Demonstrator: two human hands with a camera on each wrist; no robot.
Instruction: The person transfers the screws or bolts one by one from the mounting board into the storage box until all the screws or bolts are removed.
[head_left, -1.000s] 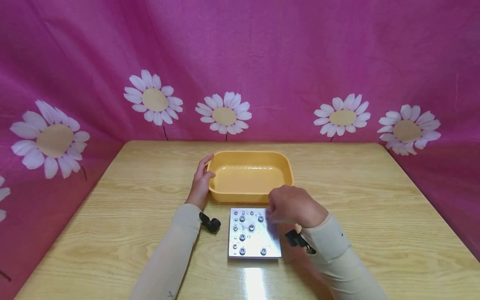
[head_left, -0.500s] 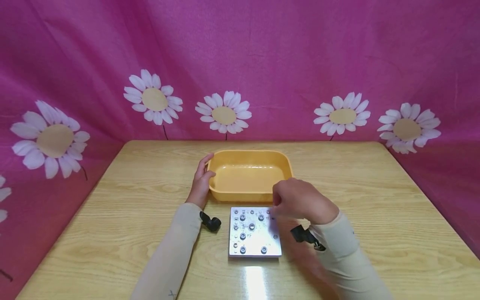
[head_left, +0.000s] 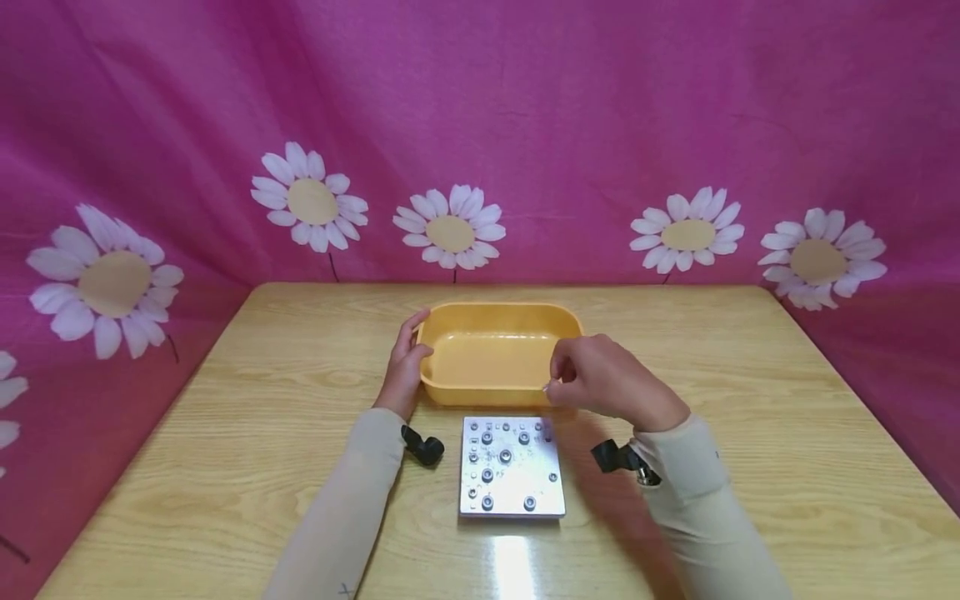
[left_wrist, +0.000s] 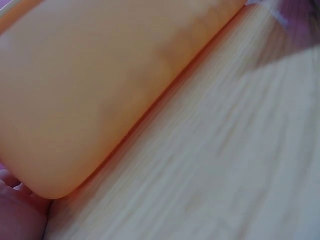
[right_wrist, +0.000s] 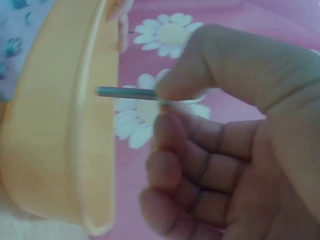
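My left hand [head_left: 401, 371] grips the left end of a yellow plastic basin [head_left: 487, 397], with the thumb over the rim and the fingers outside. In the left wrist view, the basin's wall [left_wrist: 95, 95] hides most of that hand. Between thumb and index finger, my right hand [head_left: 615, 379] pinches a thin metal pin [right_wrist: 125, 92], which shows clearly in the right wrist view. This hand is above the basin's front right rim. In front of the basin lies a square metal plate [head_left: 525, 479] with several socket-head screws and small holes on its top.
All of this sits on a wooden table [head_left: 262, 433]. A pink curtain [head_left: 562, 125] printed with white daisies hangs behind it and at both sides. Black wrist cameras are strapped to both sleeves.
My right hand has moved up and away from the plate's upper right corner to the basin's rim, with the metal pin now showing. The left hand stays on the basin.
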